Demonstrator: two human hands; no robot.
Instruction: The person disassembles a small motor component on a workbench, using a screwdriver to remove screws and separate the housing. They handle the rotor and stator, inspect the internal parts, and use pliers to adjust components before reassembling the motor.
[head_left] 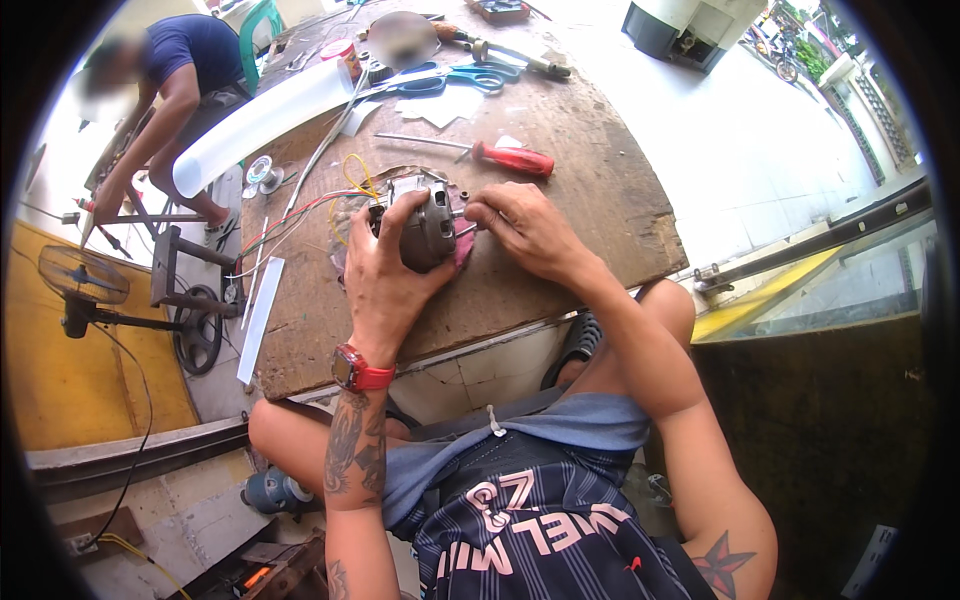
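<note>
A grey metal electric motor (428, 238) rests on its side on the wooden table, near its front edge. My left hand (385, 275) is wrapped round the motor's body, thumb at the near side and fingers over the top. My right hand (530, 230) is closed in a pinch at the motor's right end, on its thin shaft; the fingertips partly hide it. Yellow, red, green and white wires (318, 203) run from the motor's left side. Under its right side lies a piece of pink cloth (464, 250). A red-handled screwdriver (512, 159) lies just beyond my right hand.
Blue-handled scissors (425, 86), more hand tools and a rolled translucent sheet (255, 130) lie on the table's far part. A solder spool (263, 175) sits at the left edge. Another person (195, 60) bends over at the far left, near a fan (85, 280).
</note>
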